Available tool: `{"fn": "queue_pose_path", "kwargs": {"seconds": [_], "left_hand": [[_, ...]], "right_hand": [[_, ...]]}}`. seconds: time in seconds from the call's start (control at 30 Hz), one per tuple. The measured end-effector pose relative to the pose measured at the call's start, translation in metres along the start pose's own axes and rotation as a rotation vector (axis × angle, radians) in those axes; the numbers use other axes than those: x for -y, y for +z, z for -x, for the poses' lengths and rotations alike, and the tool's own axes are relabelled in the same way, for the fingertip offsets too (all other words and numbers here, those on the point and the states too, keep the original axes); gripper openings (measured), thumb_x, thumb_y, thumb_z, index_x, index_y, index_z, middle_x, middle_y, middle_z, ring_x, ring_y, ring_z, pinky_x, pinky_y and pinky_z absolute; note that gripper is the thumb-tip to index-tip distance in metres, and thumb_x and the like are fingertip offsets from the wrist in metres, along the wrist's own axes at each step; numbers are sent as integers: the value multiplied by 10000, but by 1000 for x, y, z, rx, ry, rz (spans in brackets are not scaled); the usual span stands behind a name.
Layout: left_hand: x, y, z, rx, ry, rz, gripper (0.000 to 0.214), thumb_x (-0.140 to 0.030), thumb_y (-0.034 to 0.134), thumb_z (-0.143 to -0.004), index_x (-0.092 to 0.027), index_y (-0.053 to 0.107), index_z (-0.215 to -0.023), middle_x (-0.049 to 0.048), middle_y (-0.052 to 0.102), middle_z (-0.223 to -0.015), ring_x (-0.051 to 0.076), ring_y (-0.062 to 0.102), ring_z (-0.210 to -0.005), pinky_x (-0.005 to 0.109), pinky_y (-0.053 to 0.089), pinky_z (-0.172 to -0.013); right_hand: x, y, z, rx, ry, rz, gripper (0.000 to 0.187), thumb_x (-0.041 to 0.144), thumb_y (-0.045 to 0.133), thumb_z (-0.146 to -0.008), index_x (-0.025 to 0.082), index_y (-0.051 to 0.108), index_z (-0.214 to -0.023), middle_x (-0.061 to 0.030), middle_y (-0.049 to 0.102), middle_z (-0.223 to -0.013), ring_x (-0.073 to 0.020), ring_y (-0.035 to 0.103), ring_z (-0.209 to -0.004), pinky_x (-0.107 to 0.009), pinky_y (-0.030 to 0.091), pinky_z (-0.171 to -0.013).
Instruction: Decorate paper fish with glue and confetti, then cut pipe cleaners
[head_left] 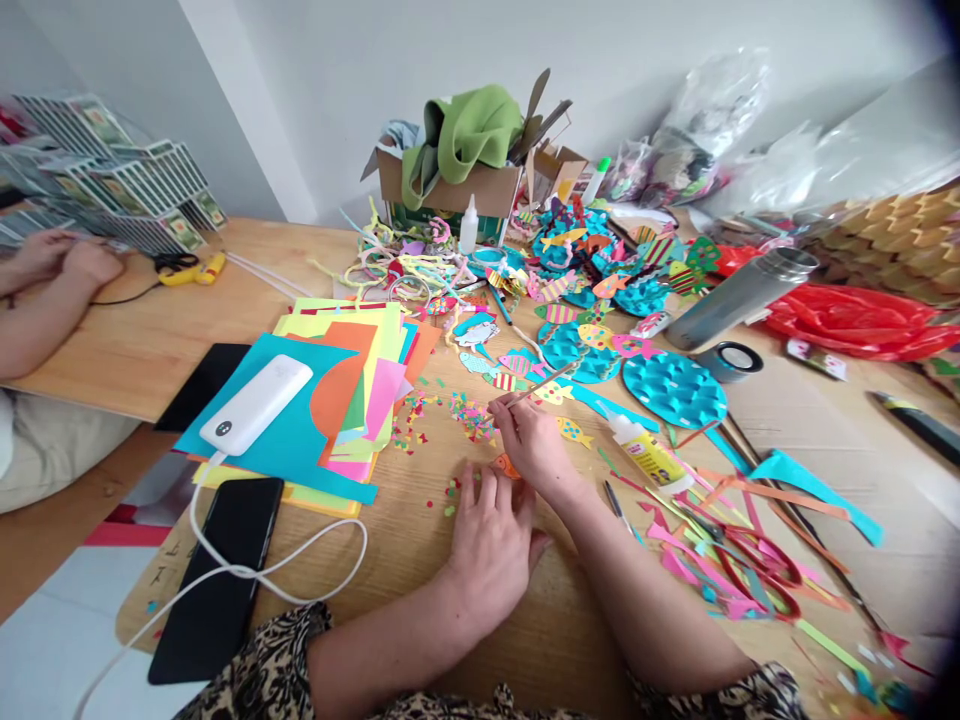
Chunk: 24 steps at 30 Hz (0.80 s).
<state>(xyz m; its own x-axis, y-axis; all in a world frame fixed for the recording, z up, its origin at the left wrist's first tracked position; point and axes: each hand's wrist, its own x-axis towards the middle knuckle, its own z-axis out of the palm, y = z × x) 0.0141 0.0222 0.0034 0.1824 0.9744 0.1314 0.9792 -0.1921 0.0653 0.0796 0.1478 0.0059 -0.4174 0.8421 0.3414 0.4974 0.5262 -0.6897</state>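
My right hand [531, 440] pinches a thin wooden stick [541, 383] whose tip points down at a heap of tiny coloured paper bits [472, 413]. Flat on the wooden table [540, 620], my left hand [491, 545] has its fingers spread, pressing beside a small orange paper fish [506, 465]. A yellow spotted paper fish [574, 432] lies just right of my right hand. A small glue bottle [645, 455] lies on its side close by.
A stack of coloured paper sheets [352, 385] carries a white power bank [255, 403], cabled to a black phone [217, 580]. Blue paper plates [673, 388], paper fish, paper strips [720, 560], a metal flask [739, 297] and a cardboard box [457, 185] crowd the far side. Another person's hands [56, 262] rest at left.
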Motion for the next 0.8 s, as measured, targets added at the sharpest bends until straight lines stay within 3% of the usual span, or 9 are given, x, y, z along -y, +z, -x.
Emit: {"fn": "queue_pose_path", "kwargs": {"seconds": [0.27, 0.53, 0.8], "left_hand": [[0, 1, 1, 4, -3, 5, 578, -557, 545, -868, -136, 568, -1263, 177, 583, -1153, 340, 479, -1135, 560, 318, -1055], [0, 0, 2, 4, 0, -2, 591, -544, 557, -866, -151, 550, -1307, 192, 566, -1212, 346, 479, -1155, 564, 309, -1053], [1, -1, 2, -1, 9, 29, 570, -524, 561, -872, -184, 541, -1329, 159, 570, -1176, 332, 483, -1123, 584, 312, -1038]], "right_hand": [[0, 1, 1, -29, 22, -16, 358, 413, 386, -976, 232, 496, -687, -62, 666, -725, -180, 618, -638, -296, 472, -617], [7, -15, 0, -117, 106, -129, 446, 504, 366, -972, 210, 553, -694, -66, 674, -738, -168, 632, -645, -291, 490, -623], [3, -37, 37, -120, 141, -97, 413, 454, 376, -987, 204, 587, -734, -49, 650, -707, -164, 623, -609, -293, 488, -580]]}}
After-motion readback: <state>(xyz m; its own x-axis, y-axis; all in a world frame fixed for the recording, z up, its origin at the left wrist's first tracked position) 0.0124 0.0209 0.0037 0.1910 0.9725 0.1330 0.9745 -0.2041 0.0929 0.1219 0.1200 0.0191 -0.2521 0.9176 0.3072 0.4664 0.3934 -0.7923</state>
